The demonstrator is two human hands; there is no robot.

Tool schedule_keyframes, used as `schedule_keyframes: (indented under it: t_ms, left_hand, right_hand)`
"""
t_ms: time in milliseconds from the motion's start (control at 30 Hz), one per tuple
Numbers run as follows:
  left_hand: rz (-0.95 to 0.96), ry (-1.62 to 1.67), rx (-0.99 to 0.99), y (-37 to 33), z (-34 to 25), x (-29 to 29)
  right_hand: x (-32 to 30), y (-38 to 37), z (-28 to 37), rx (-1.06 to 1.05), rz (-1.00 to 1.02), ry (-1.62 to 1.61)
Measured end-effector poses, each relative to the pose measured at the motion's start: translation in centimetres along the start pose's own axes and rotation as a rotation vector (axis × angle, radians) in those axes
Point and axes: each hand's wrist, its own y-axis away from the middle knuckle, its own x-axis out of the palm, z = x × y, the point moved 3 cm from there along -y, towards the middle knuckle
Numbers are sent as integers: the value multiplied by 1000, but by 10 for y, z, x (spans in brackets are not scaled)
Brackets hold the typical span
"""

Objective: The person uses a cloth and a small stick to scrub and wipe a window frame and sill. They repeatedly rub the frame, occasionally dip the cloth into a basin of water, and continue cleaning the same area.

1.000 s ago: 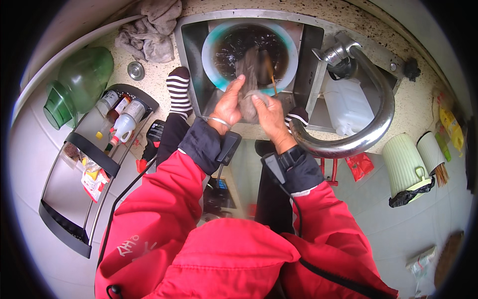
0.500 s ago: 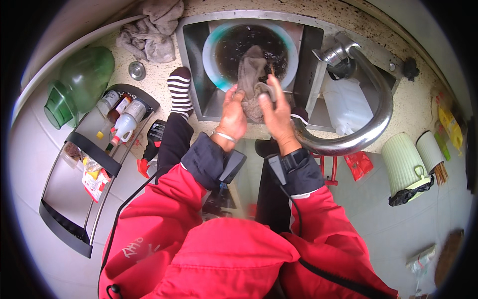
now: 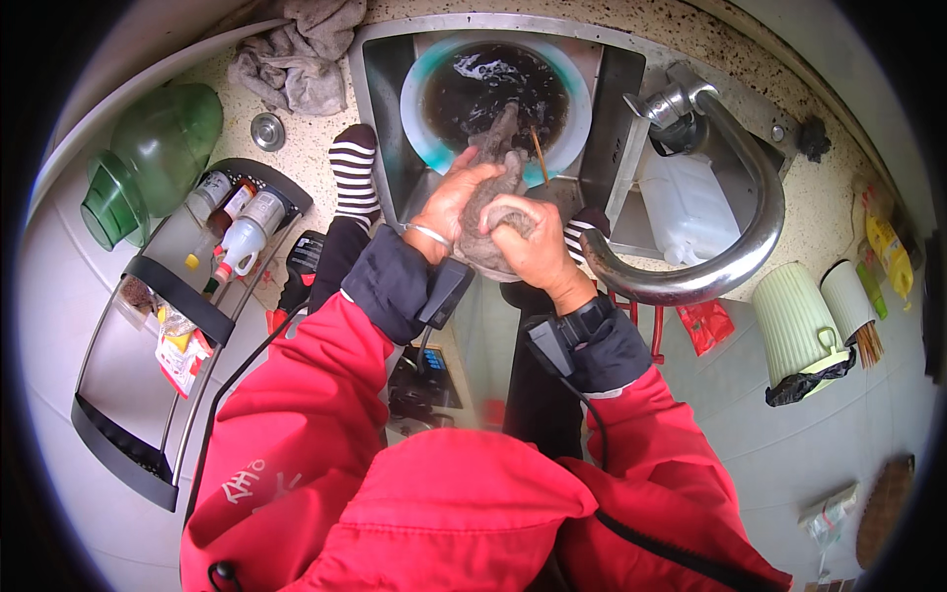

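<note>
Over sink (image 3: 380, 69): grey cloth (image 3: 490, 187) wrapped by both hands' fingers (image 3: 493, 212).

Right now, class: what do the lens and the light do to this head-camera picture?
Head view: fisheye bends the sink rim and faucet, and the corners go black; daylight is even, with glare on the dark water in the basin; the hands wringing the grey cloth look sharp.

We see labelled white bottles (image 3: 242, 232) and a red-yellow packet (image 3: 182, 350) in the left rack (image 3: 118, 434), a red packet (image 3: 705, 326) below the tap, and a yellow bottle (image 3: 888, 247) far right.
</note>
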Motion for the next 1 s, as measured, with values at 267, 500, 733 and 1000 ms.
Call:
schedule_keyframes:
  t_ms: [267, 500, 733, 1000]
  left_hand:
    - [-139, -154, 243, 6, -10, -2]
    - [-321, -329, 260, 6, -34, -8]
    - [-408, -230, 41, 9, -16, -37]
    - [43, -25, -156, -12, 0, -14]
  right_hand:
    - [-2, -35, -25, -64, -344, 220]
    - [-33, -36, -79, 128, -589, 459]
    - [-32, -46, -104, 269, -269, 602]
    - [-25, 18, -27, 119, 172, 92]
